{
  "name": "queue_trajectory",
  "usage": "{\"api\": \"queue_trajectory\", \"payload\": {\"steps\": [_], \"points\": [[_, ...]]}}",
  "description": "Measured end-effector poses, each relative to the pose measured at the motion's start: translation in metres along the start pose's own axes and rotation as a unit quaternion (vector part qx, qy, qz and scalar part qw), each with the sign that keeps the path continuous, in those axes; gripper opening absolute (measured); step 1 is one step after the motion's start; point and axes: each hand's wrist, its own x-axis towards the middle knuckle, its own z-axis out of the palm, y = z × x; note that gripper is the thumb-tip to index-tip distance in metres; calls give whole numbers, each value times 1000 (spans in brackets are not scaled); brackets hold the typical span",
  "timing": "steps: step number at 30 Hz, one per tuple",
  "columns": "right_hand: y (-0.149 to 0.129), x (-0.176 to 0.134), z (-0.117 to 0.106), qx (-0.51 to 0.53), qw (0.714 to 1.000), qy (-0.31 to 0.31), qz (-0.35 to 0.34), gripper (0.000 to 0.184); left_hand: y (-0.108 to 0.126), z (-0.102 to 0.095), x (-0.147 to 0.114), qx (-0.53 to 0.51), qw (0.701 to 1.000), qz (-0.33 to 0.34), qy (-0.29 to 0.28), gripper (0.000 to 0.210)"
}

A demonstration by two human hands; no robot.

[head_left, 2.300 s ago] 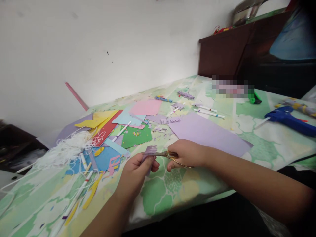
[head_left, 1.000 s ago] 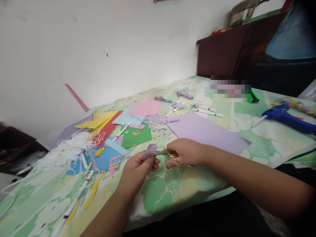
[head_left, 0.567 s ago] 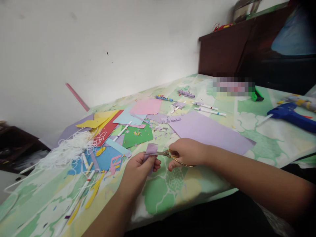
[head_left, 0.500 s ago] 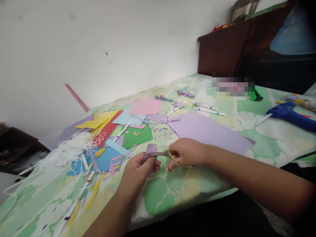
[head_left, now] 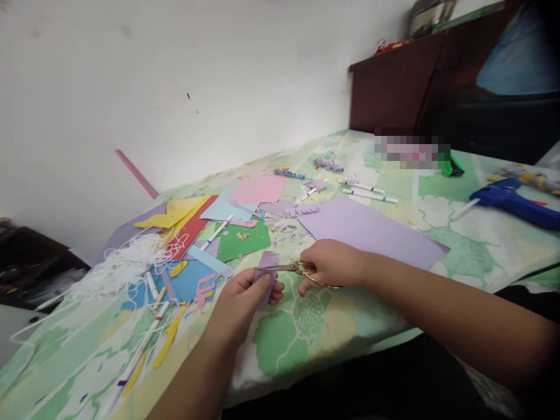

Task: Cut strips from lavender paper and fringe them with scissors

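Note:
My left hand (head_left: 247,294) pinches a small strip of purple paper (head_left: 265,296) whose upper edge is cut into a fringe. My right hand (head_left: 330,265) is closed around the gold handles of a pair of scissors (head_left: 289,267). The blades lie across the strip, just above my left thumb, pointing left. Beyond the hands a larger purple sheet (head_left: 371,227) rests flat on the patterned tablecloth. Another fringed purple strip (head_left: 303,210) lies near its left corner.
Coloured papers, including a green sheet (head_left: 245,239), lie left of centre beside a tangle of white string (head_left: 126,265). White markers (head_left: 370,196) rest at the back. A blue glue gun (head_left: 511,204) lies on the right. A dark wooden cabinet (head_left: 389,93) stands behind.
The scissor blades now show more plainly across the purple strip, and both hands have shifted very slightly. My grip on the strip and on the scissors stays the same.

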Motion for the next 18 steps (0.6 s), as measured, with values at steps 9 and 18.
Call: {"api": "queue_trajectory", "payload": {"steps": [9, 18], "points": [[0, 0, 1, 37, 999, 4, -3, 52, -1, 1, -1, 9, 999, 40, -12, 20], [-1, -4, -4, 58, 998, 9, -24, 52, 3, 2, -2, 9, 999, 47, -7, 18]]}}
